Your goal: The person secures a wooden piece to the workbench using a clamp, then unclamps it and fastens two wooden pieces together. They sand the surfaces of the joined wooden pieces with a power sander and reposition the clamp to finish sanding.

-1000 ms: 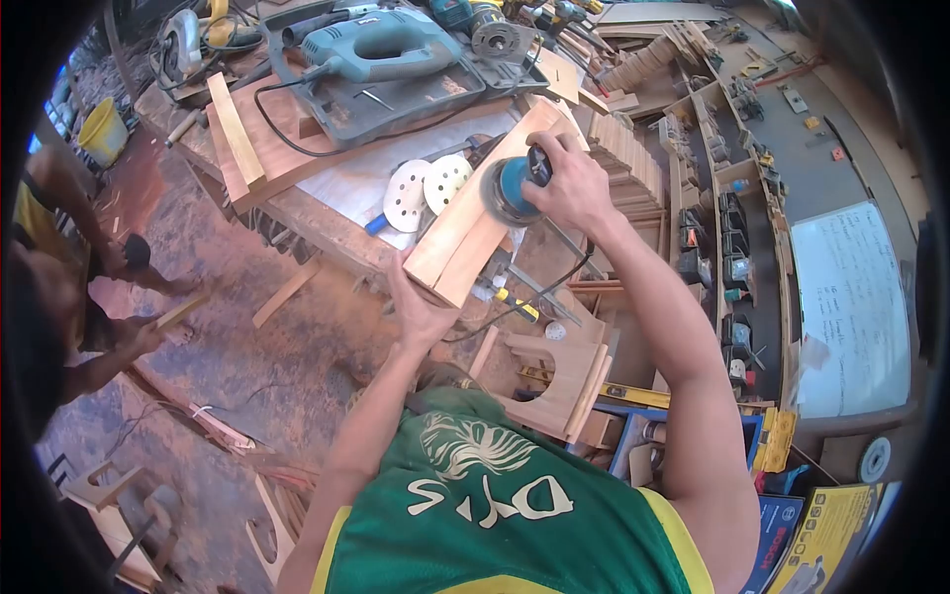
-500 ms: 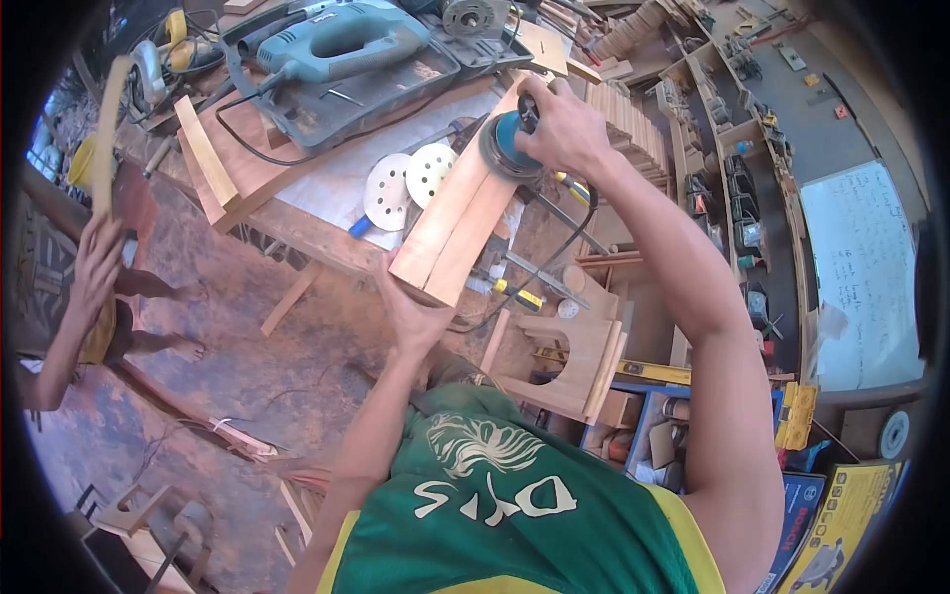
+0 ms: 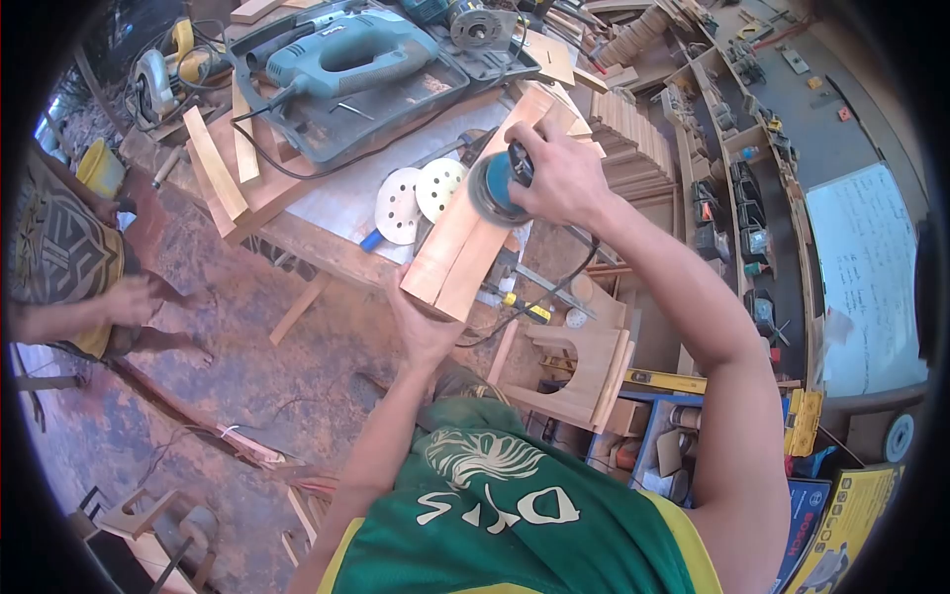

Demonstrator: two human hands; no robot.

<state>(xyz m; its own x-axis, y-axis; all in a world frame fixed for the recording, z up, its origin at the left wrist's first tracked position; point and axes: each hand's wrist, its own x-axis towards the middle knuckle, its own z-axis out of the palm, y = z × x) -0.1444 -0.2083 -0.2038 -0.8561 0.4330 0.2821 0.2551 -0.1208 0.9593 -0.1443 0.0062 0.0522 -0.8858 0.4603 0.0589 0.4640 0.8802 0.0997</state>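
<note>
My right hand (image 3: pixel 562 176) is closed over the top of a blue-green orbital sander (image 3: pixel 502 186), whose round pad rests flat on a long wooden block (image 3: pixel 457 255). A lengthwise seam runs along the block's upper face. At the block's near end, my left hand (image 3: pixel 427 325) is wrapped around its edge from below and the side; some fingers are hidden. Two white perforated sanding discs (image 3: pixel 398 205) lie just left of the block. From the sander, a dark cord (image 3: pixel 569 282) loops down to the right.
A teal jigsaw (image 3: pixel 351 54) lies in an open case on the workbench (image 3: pixel 327 243), with wooden strips (image 3: pixel 215 166) at its left. A clamp (image 3: pixel 524 307) sits by the block. Another person's arm (image 3: pixel 94 307) is at left. A wooden stool-like piece (image 3: pixel 569 371) stands below.
The sander has moved along the block toward its near end with my right hand. The other person's hand has lowered, and the strip they held now lies on the bench.
</note>
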